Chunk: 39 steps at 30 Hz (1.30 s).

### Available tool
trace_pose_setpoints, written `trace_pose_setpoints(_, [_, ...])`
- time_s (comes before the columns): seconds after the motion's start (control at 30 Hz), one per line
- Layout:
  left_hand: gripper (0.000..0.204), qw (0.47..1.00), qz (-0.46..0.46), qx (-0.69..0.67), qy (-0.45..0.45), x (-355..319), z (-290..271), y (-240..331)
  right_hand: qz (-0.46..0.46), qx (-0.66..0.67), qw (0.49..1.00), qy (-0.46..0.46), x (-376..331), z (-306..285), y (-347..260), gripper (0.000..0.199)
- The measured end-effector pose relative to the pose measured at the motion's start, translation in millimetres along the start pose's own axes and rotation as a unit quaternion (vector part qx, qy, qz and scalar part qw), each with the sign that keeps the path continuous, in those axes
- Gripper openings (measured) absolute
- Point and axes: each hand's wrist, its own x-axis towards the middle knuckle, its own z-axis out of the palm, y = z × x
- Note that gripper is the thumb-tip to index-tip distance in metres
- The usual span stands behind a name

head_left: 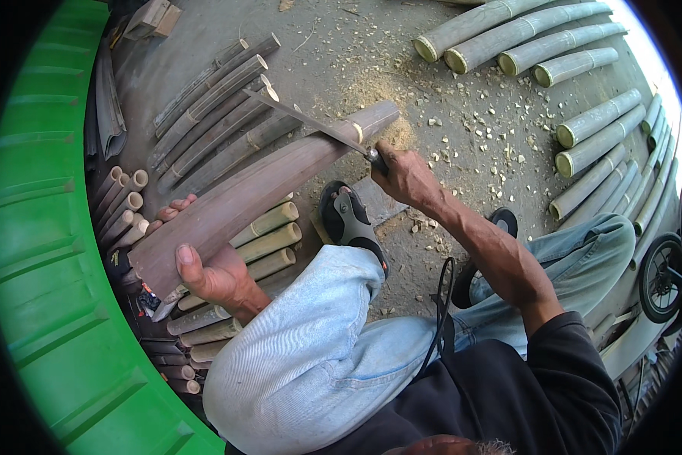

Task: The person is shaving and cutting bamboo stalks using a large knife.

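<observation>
Left hand [221, 279] grips the near end of a brown bamboo [257, 184] that slants up to the right, past poles [223, 89] on the ground [330, 45]. Near its far end a blade [318, 127] crosses it, the right hand [408, 176] clenched round the handle [373, 157], with chips [496, 168] scattered farther right.

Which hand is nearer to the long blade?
Right. The right hand grips the handle of the blade; the left hand holds the bamboo tube at its lower-left end, farther off.
</observation>
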Motion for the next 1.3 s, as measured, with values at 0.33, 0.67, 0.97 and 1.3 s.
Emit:
trace_pose_setpoints(0.33, [0.062, 0.999, 0.002, -0.042, -0.011, 2, -3, -4, 0.061, 0.007, 0.998, 0.000, 3, 1, 11, 0.019])
trace_pose_setpoints(0.67, [0.067, 0.995, 0.033, -0.028, -0.086, 4, -4, -4, 0.065, -0.029, 0.997, 0.002, 7, -10, 32, 0.019])
trace_pose_setpoints(0.97, [0.062, 0.982, 0.065, -0.078, -0.157, 9, -8, -7, 0.023, -0.013, 1.000, 0.008, 3, -19, 21, 0.019])
trace_pose_setpoints(1.3, [0.062, 0.977, 0.067, -0.082, -0.184, 11, -19, -8, 0.017, -0.050, 0.998, -0.028, -2, -20, 10, 0.020])
